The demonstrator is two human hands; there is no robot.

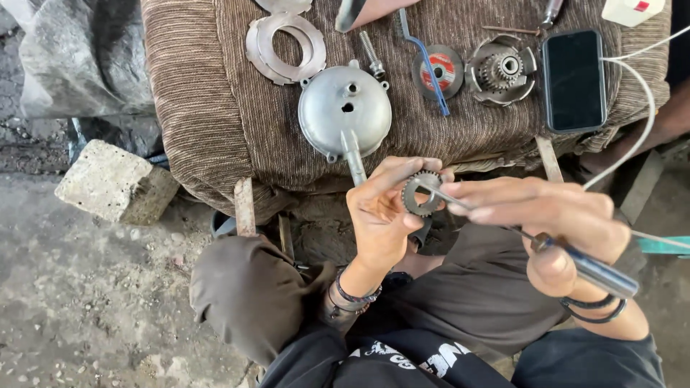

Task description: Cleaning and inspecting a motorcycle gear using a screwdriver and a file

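Note:
My left hand [379, 212] holds a small dark toothed gear [420, 194] between thumb and fingers, just below the edge of a brown cloth-covered bench [215, 108]. My right hand [546, 219] grips a screwdriver [568, 259] with a metal handle. Its thin shaft points left and its tip reaches the gear. Both hands are over my lap, close together.
On the bench lie a round grey metal cover [345, 115], a flat ring plate [285, 47], a bolt [371, 56], a grinding disc [440, 70] with a blue tool across it, a clutch hub [501, 70] and a black phone [573, 79] with a white cable. A concrete block [115, 183] sits on the ground at left.

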